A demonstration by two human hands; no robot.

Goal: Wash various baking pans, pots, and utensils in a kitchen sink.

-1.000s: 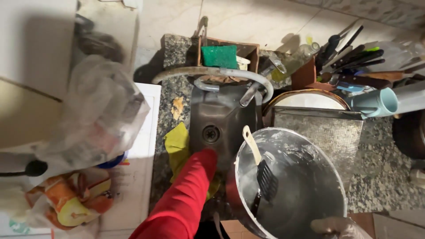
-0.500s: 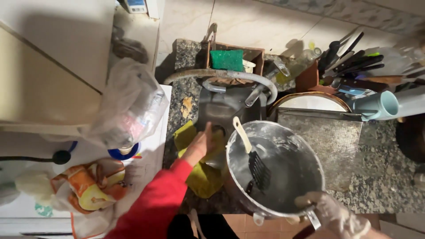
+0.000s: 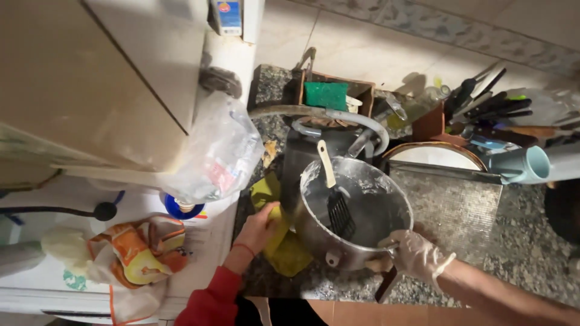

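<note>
A large metal pot [image 3: 356, 211] sits tilted over the small sink [image 3: 305, 157], with a black slotted spatula [image 3: 338, 208] with a cream handle inside it. My right hand [image 3: 414, 253], in a clear glove, grips the pot's near handle. My left hand [image 3: 260, 226], bare with a red sleeve, presses on a yellow cloth [image 3: 284, 241] at the pot's left side on the granite counter.
A curved tap [image 3: 326, 115] arches over the sink, with a green sponge [image 3: 325, 95] in a box behind it. Knives and utensils [image 3: 489, 108], a pale blue cup [image 3: 525, 164] and a metal draining tray [image 3: 453, 199] lie right. A plastic bag [image 3: 211, 157] and patterned cloth [image 3: 139, 253] lie left.
The pot has moved left over the sink. My gloved right hand came into view and took the pot's handle. My left hand went from the sink onto the yellow cloth.
</note>
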